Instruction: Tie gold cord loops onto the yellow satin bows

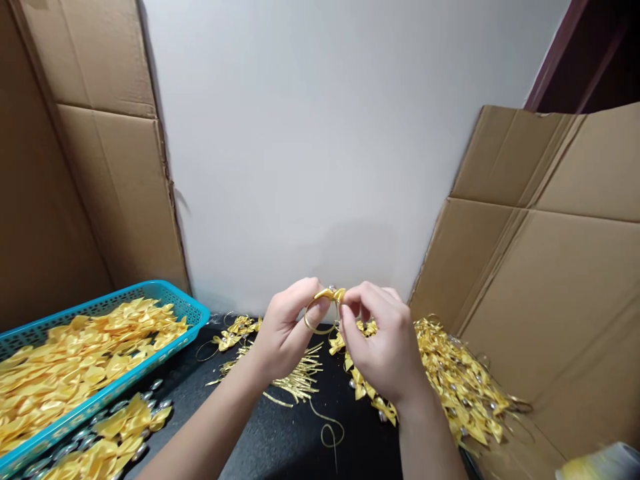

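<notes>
A small yellow satin bow (331,294) with a shiny bead at its top is held up between both hands over the black table. My left hand (293,320) pinches the bow's left side. A loop of gold cord (311,327) hangs below the bow, by the left thumb. At the bow's right side, my right hand (377,327) has its thumb and fingers pressed together near the middle. Whatever end of cord those fingertips grip is mostly hidden. Below the hands lies a bunch of cut gold ties (303,377), partly covered by the left forearm.
At the left stands a turquoise basket (170,288) full of yellow bows. More bows and silvery beads (123,433) lie before it. A large heap of beaded bows (460,387) spreads at the right. A loose gold cord (330,430) rests on the black table (280,440). Cardboard panels (545,267) flank both sides.
</notes>
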A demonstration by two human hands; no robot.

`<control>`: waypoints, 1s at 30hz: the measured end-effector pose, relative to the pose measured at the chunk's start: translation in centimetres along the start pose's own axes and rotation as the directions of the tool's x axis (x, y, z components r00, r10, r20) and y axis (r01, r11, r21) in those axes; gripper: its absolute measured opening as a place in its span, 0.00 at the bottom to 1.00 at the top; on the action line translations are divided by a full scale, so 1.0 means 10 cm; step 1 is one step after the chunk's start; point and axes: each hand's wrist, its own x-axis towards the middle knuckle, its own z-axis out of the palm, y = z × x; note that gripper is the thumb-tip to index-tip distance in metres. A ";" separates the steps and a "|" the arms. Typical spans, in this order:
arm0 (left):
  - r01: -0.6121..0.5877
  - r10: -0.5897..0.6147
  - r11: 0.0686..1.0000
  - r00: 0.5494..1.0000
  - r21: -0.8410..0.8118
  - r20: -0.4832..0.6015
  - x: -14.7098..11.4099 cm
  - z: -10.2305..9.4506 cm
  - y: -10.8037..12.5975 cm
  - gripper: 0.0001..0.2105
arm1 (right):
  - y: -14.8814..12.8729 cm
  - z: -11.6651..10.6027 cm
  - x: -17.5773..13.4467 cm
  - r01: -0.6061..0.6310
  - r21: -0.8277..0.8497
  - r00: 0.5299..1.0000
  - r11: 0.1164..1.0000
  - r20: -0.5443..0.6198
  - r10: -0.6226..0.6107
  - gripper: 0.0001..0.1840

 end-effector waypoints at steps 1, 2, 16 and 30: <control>-0.005 0.005 1.000 1.000 0.026 -0.016 0.00 -0.01 0.01 0.14 | 0.01 -0.01 0.00 -0.008 -0.003 1.000 1.000 -0.001 0.008 0.03; -0.004 0.005 0.999 1.000 0.034 -0.028 0.01 -0.01 0.02 0.14 | 0.02 -0.02 0.00 -0.022 -0.002 1.000 1.000 -0.008 0.022 0.02; 0.280 -0.351 0.868 0.930 -0.409 -0.109 0.07 0.10 0.04 0.17 | 0.01 -0.01 0.03 -0.252 0.382 0.955 0.889 0.248 0.165 0.12; 0.402 -0.481 0.819 0.870 -0.408 -0.106 0.06 0.18 0.08 0.15 | 0.01 0.01 0.01 0.041 0.051 0.997 0.998 -0.068 -0.037 0.06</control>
